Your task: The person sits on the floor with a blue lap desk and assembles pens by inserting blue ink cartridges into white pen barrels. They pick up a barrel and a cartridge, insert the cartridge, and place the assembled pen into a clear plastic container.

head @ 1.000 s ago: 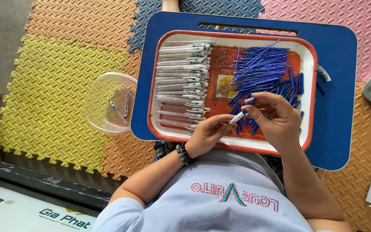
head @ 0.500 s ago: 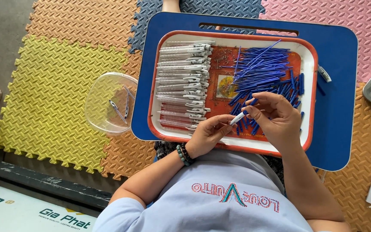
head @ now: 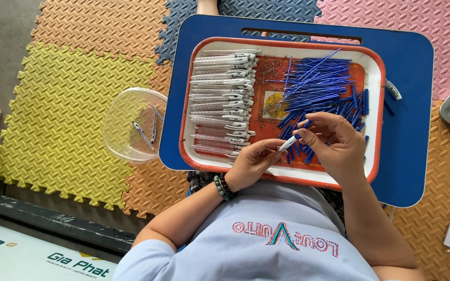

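While both hands meet over the near edge of the orange tray (head: 376,67), a short white pen barrel (head: 287,144) sits pinched between them: the left hand (head: 251,164) grips its near end with thumb and fingertips, and the right hand (head: 332,143) closes its fingers on the far end, just above the tray's floor. Beyond the hands, toward the tray's far right corner, lies a loose heap of blue refills (head: 316,86); along the tray's left side white pen barrels (head: 222,101) are stacked in rows. Under the tray is a blue lap table (head: 412,114), on which one more pen (head: 393,90) lies just off the tray's right rim. Left of the tray, a clear plastic bowl (head: 131,125) rests on the foam floor mats (head: 63,104) of yellow, orange, blue and pink.
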